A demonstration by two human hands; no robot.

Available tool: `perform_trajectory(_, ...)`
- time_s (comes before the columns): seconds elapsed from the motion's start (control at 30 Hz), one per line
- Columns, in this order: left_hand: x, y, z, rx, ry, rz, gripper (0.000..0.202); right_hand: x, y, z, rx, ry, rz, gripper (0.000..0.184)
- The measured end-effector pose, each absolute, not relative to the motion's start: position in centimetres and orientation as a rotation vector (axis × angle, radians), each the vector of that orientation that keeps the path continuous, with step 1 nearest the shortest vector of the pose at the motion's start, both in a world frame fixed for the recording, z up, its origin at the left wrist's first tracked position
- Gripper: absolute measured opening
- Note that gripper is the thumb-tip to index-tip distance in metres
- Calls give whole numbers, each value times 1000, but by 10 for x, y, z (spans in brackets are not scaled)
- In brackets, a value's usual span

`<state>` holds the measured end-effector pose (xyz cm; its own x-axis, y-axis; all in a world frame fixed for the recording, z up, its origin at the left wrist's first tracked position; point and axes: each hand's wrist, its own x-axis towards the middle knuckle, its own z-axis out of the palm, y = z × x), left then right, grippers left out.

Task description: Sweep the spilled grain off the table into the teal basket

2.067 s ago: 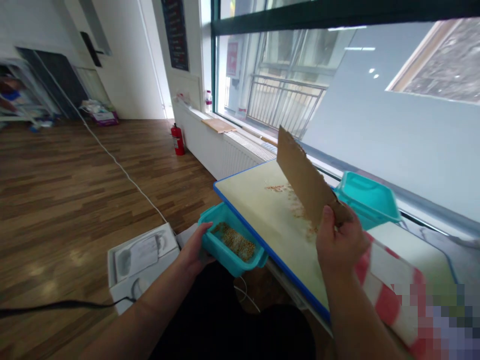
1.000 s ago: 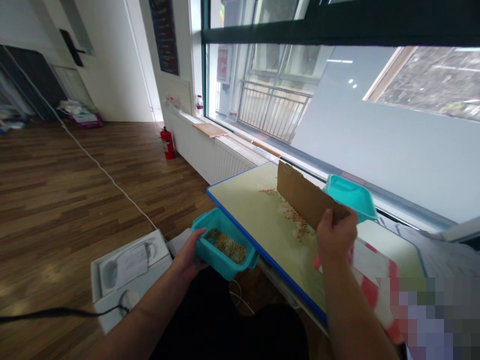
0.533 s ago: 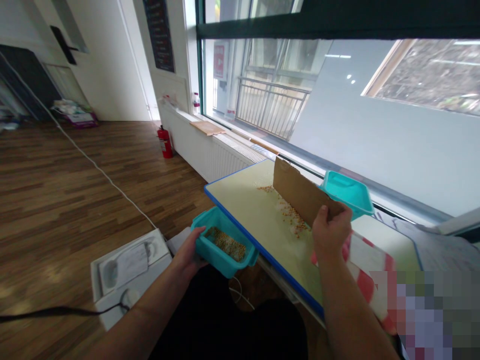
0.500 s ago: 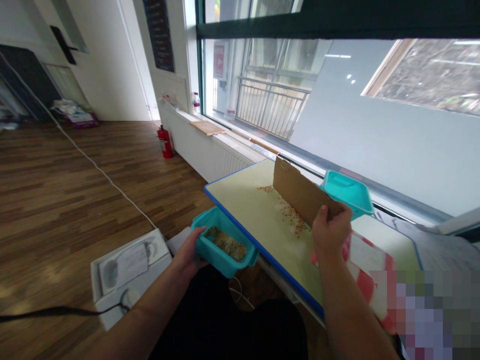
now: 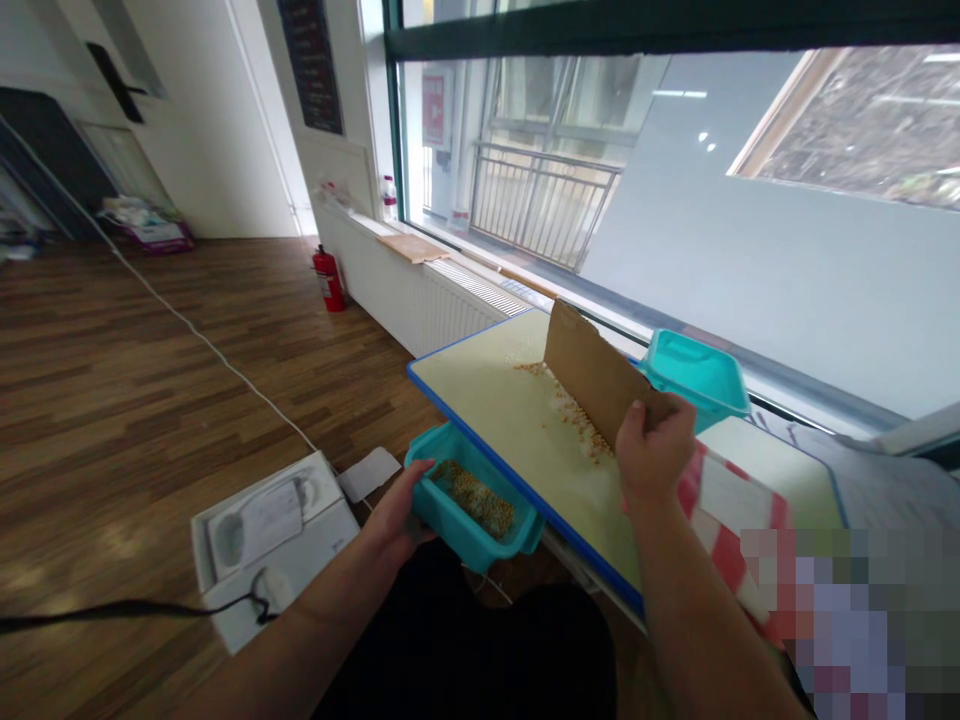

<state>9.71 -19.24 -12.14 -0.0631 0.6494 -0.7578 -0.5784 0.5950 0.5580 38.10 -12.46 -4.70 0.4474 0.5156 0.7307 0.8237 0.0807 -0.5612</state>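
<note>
firmly, right fingers (image 5: 639, 418) pinch cardboard (image 5: 589, 370), left (image 5: 420, 468) grip bin (image 5: 457, 530) (grains (image 5: 472, 495) inside)

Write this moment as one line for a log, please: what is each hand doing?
Left hand: holds teal tray of grains | Right hand: holds cardboard strip beside scattered grains on blue-edged board

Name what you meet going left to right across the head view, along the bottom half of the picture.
White box on the floor → left hand → teal plastic tray of grains → cardboard strip → second teal tray
</note>
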Motion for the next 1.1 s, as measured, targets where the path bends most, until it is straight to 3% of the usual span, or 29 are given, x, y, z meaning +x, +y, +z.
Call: perform_trajectory(1.1,86,-193,-100,69,1269,1071,42,361,-122,-58,-1442,-1345,-370,32)
